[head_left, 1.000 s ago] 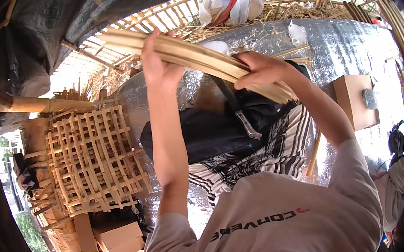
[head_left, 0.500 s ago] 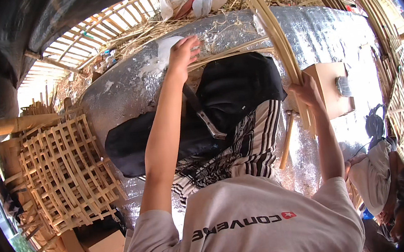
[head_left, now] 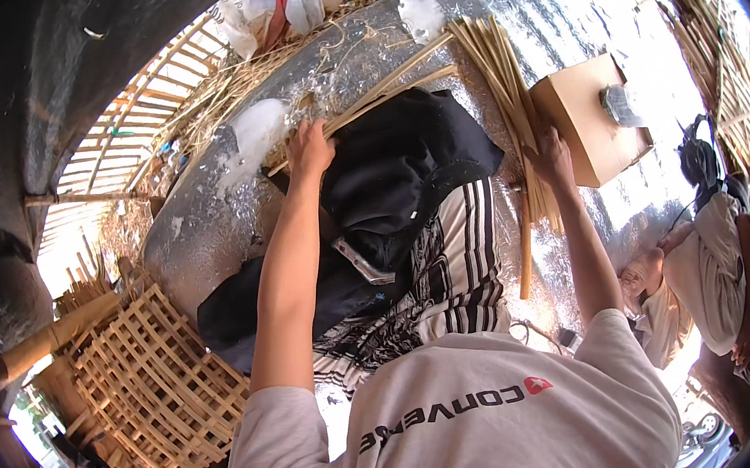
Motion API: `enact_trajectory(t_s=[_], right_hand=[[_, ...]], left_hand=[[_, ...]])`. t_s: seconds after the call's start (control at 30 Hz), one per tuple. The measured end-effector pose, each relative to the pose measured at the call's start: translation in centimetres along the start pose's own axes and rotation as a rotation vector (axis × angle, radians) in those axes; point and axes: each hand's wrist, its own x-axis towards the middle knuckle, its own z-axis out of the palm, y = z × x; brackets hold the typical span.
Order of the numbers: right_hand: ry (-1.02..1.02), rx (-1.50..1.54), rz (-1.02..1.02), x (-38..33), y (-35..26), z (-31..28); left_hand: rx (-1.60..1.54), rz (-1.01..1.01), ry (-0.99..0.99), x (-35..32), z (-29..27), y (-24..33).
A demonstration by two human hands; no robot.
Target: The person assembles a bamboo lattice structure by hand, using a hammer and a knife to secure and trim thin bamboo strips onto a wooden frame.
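Note:
My left hand (head_left: 310, 151) reaches past the black cloth on my lap, its fingers closed round a few thin bamboo strips (head_left: 405, 83) that slant across the silvery floor sheet. To the right, my right hand (head_left: 552, 160) grips the lower part of a bamboo strip bundle (head_left: 496, 66), whose far ends fan out. The black cloth (head_left: 385, 160) covers part of my striped trousers. On it lies a knife, its handle (head_left: 364, 262) showing and its blade mostly hidden. A wooden stick (head_left: 526, 259) lies just below the bundle.
A cardboard box (head_left: 580, 144) with a dark round item on it stands beside my right hand. An openwork bamboo lattice (head_left: 158, 385) is at the left. Another person (head_left: 709, 281) sits at the right. A white sack (head_left: 265, 12) and bamboo fencing line the far edge.
My left hand, empty and raised before, has come down and closed on the thin strips. The bundle in my right hand has lowered and its far ends have spread. The view has tilted.

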Motion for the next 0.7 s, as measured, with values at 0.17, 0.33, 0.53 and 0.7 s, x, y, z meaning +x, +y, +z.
enact_trajectory(t_s=[0.17,0.33,0.53,0.7], right_hand=[[-0.061,0.091,0.005,-1.2,-1.4,-0.1],[-0.017,0.07,-0.022,-1.2,-0.5,0.5],[0.217,-0.089,-0.091,-2.0,-7.5,-3.3],[-0.059,0.659,-0.059,-3.3,-19.6,-6.8]], left_hand=[[-0.087,0.101,0.075,1.1,-0.7,-1.7],[-0.187,-0.024,-0.042,2.0,-3.8,-0.3],[-0.534,-0.094,-0.137,0.8,-6.8,-1.1],[-1.305,-0.293,-0.361,-7.8,-13.0,4.3]])
